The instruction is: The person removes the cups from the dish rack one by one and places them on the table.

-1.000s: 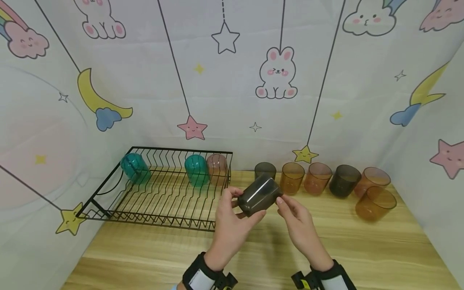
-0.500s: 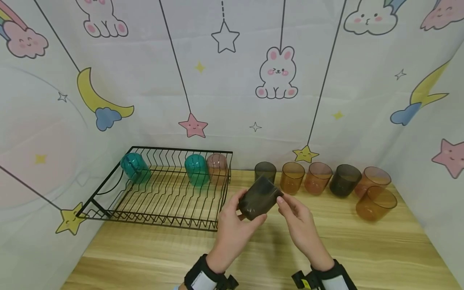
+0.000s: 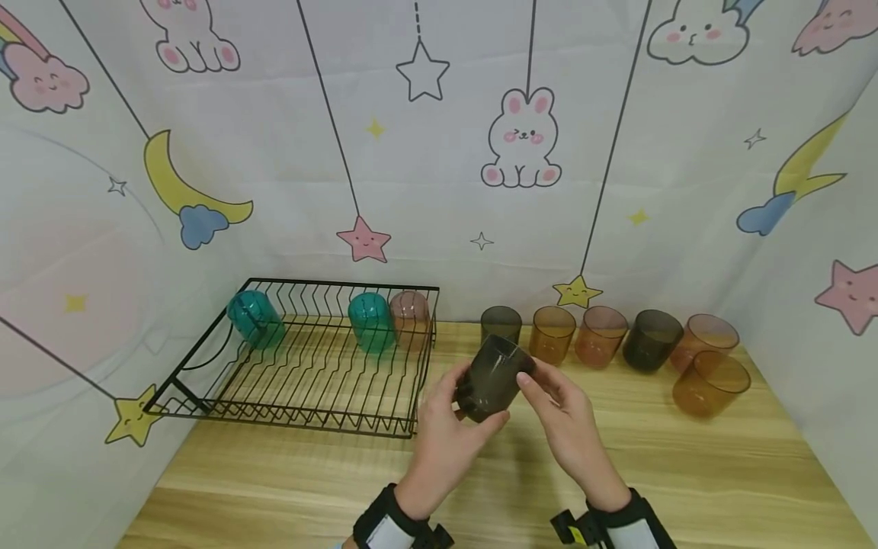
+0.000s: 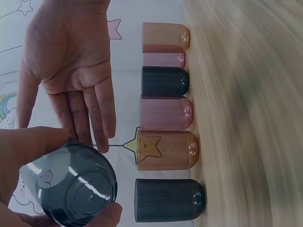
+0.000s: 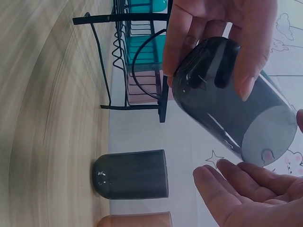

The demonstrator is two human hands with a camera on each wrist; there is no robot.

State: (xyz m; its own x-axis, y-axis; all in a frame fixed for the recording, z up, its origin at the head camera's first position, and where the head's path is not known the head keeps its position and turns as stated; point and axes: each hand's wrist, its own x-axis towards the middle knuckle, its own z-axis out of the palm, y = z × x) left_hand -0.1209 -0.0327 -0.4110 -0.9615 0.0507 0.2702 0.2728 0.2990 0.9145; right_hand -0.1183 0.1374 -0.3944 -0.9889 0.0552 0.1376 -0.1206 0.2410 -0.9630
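A dark grey see-through cup (image 3: pixel 495 385) is held in the air above the table, tilted, its mouth upward and towards the right hand. My left hand (image 3: pixel 446 435) grips it near the rounded base, thumb on one side and fingers round the other, as the right wrist view confirms. At the rim, the thumb of my right hand (image 3: pixel 569 431) touches the cup. In the left wrist view the right hand's fingers (image 4: pixel 104 109) are extended beside the cup, its palm showing. Behind the held cup stands another dark grey cup (image 3: pixel 501 322), partly hidden by it.
A black wire dish rack (image 3: pixel 302 381) stands on the left, holding two teal cups (image 3: pixel 371 324) and a pink cup (image 3: pixel 411 316) upside down. Along the back right of the wooden table (image 3: pixel 617 473) stand several upright cups: amber (image 3: pixel 552 335), pink (image 3: pixel 601 339) and dark grey (image 3: pixel 652 343).
The dark grey cup has turned from lying nearly sideways to a more upright tilt, its mouth swinging upward. My left hand has shifted slightly right; the right hand has barely moved.
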